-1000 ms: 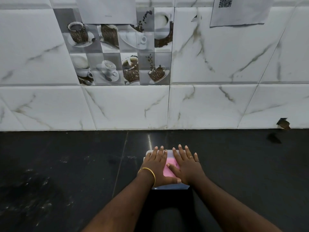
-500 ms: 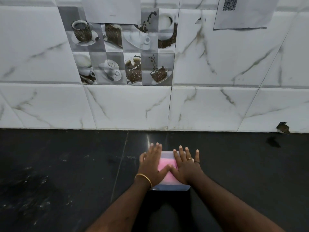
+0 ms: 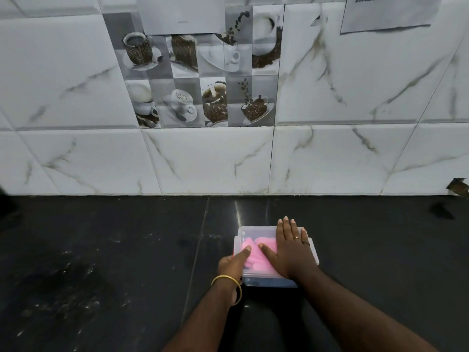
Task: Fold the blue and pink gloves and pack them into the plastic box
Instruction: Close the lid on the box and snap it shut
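Observation:
A clear plastic box [image 3: 253, 229] sits on the dark counter close to me, and it looks closed with a clear lid. A pink glove [image 3: 264, 244] shows through the top. A bluish layer [image 3: 275, 282] shows through the front wall beneath it. My right hand [image 3: 291, 252] lies flat on the right half of the top, fingers straight and pointing at the wall. My left hand [image 3: 232, 265] grips the box's left edge, with the thumb on top and the fingers curled down its side.
The black stone counter [image 3: 114, 262] spreads to both sides, with pale smudges at the left. A white marble-tiled wall [image 3: 330, 161] rises just behind the box. Paper sheets hang high on the wall.
My left hand has slid off the top of the box to its left edge, uncovering more of the pink glove. My right hand stays flat on top.

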